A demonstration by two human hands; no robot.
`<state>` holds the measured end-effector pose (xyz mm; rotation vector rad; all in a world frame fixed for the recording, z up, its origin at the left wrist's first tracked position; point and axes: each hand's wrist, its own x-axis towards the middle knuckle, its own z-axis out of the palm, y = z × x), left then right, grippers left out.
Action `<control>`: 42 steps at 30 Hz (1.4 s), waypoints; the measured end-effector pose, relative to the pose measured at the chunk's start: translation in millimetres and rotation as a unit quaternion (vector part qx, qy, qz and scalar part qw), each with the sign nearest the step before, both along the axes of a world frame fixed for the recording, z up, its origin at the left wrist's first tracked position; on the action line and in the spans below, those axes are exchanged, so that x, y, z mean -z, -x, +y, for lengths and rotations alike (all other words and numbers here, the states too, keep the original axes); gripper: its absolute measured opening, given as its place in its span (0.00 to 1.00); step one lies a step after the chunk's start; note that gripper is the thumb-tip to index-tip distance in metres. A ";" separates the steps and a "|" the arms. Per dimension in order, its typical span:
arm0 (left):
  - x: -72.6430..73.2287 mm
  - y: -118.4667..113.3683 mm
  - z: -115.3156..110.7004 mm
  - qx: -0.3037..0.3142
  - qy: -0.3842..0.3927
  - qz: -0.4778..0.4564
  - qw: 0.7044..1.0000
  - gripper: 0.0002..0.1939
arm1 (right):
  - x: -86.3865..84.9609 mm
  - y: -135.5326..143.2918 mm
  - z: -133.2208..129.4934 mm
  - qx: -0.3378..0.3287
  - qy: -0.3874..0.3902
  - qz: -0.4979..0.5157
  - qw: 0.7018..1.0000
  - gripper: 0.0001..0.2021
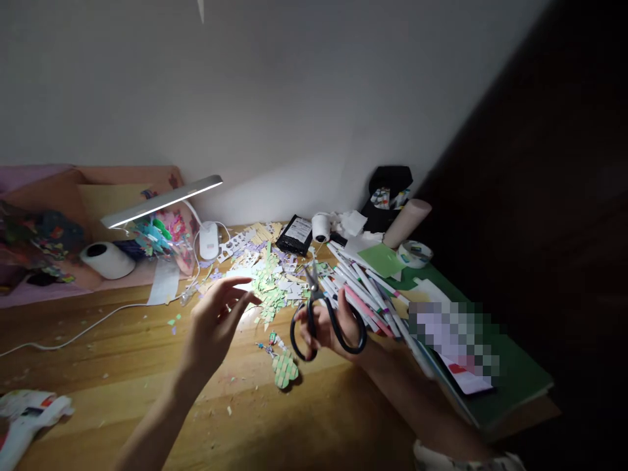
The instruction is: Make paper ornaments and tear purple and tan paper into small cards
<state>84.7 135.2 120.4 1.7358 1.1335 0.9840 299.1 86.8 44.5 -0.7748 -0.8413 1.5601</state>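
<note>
In the head view, my right hand grips a pair of scissors by its large black loop handles. The short metal blades point away from me and look slightly apart. My left hand hovers over the table to the left, fingers bent, with a gap between thumb and forefinger and nothing visible in it. Below and between the hands lies a green checked heart-shaped charm with small beads and trinkets at its upper end. Beyond my hands spreads a heap of paper scraps, mostly green, cream and purple.
A lit lamp leans over the left side. White-barrelled markers lie piled beside my right hand, near a green board bearing a phone. A glue gun rests front left. A tape roll sits back right.
</note>
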 end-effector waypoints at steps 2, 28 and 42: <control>4.9 -3.1 2.0 0.000 0.016 -0.013 1.000 0.15 | 6.7 7.0 -14.9 -0.133 0.029 0.048 0.990 0.42; 45.5 -4.8 -7.9 0.127 0.128 0.010 0.984 0.18 | 23.4 45.9 -29.6 -0.235 0.045 0.142 0.961 0.44; 46.4 -24.0 -3.9 0.238 -0.154 0.188 0.941 0.16 | 13.6 37.1 -33.9 -0.226 -0.009 0.124 0.966 0.45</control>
